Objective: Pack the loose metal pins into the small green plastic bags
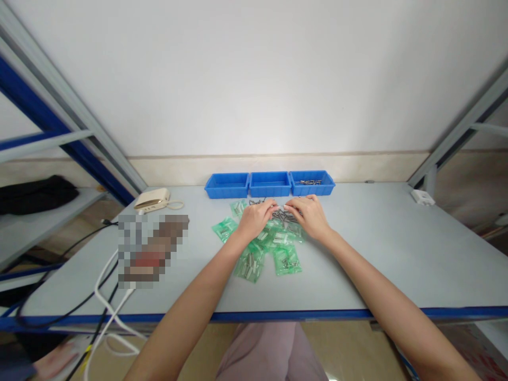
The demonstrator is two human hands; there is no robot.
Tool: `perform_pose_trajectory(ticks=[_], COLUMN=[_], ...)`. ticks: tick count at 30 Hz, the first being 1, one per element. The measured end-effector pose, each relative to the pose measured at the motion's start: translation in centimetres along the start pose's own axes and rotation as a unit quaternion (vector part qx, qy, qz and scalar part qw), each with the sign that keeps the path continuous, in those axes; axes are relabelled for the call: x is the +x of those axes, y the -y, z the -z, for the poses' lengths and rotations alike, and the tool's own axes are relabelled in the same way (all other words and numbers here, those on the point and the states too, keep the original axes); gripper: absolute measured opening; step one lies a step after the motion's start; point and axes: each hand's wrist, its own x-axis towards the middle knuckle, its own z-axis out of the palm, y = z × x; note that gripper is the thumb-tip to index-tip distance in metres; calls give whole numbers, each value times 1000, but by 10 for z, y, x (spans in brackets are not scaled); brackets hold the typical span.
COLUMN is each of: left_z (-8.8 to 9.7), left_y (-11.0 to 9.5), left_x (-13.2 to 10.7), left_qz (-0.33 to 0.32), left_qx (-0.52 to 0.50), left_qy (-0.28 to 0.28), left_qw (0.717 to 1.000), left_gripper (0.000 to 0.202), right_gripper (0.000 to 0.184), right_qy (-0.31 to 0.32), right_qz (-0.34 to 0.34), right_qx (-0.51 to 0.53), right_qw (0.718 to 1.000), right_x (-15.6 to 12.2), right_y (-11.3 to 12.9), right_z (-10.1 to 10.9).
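Observation:
Over the middle of the table, my left hand [257, 218] and my right hand [310, 216] are close together, fingertips pinched. A small whitish piece shows between the fingertips, too small to name. Beneath and between the hands lies a pile of loose dark metal pieces [291, 216], thin and rod-like. Several green clear plastic bags with small metal and pale pieces inside are spread nearer to me, such as one bag [250, 264] at the front left and another bag [287, 260] at the front right. My hands partly cover the pile.
Three blue bins stand by the wall: a left bin [228, 193], a middle bin [270, 191], and a right bin [313, 189] holding metal pieces. A beige power strip [153, 199], white cable [103, 270] and blurred-out object are at left; a white adapter [423, 198] sits far right.

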Motion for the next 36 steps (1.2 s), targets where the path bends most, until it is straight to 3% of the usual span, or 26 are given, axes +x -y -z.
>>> perform_pose_trajectory(ticks=[4,11,24,30,36], left_z=[1,3,2,5,6], left_y=[0,0,1,-1,-2], left_x=[-1,-1,-1,-1,-1], left_qz=[-20,-46,-36,-60,-55], left_qx=[9,39,27,53,52], left_qy=[3,4,2,11,7], left_qw=[1000,998,999,997,997], left_gripper=[24,33,24,30,27], right_gripper=[35,25,44,28,35], right_qy=[12,-11,39,12,14], right_qz=[-5,11,24,1,18], right_qx=[4,27,-10,54,50], right_qw=[1000,1000,999,998,998], right_x=[0,0,0,0,0], right_y=[0,-1,0,-1,-2], right_z=[0,0,2,2,1])
